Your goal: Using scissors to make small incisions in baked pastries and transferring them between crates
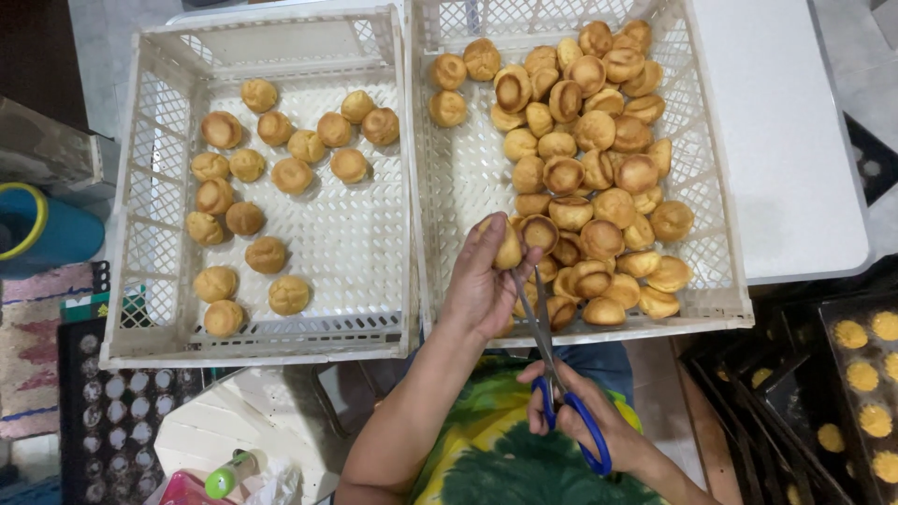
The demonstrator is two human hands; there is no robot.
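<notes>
1. Small golden bun (508, 251) pinched in the fingers of the left hand (482, 290), over the near left corner of the right crate (725, 234).
2. Left fingers (488, 245) curled tight around that bun, thumb on its far side.
3. Scissors (552, 360) with blue handles in the right hand (585, 416), blades only slightly apart, tips pointing up at the underside of the held bun, touching it or just short of it; cannot tell which.
4. Right fingers (541, 404) threaded through the blue loops, closed on the handles, just below the near edge of the right crate.
5. Heap of buns (589, 159) filling the right half of the right crate, piled on one another, some lying with a hollow side up; left strip of that crate mostly bare mesh.
6. Left crate (126, 271), white plastic mesh, touching the right crate side by side, with loose buns (271, 178) spread in a single layer over its far and left parts.
7. Both crates resting on a white table (795, 140), bare surface showing along its right edge.
8. Dark trays of yellow cakes (865, 374) low at the right, beyond the table.
9. Blue bucket (42, 234) at the far left edge of the view, and a green-capped bottle (234, 474) near the bottom left.
</notes>
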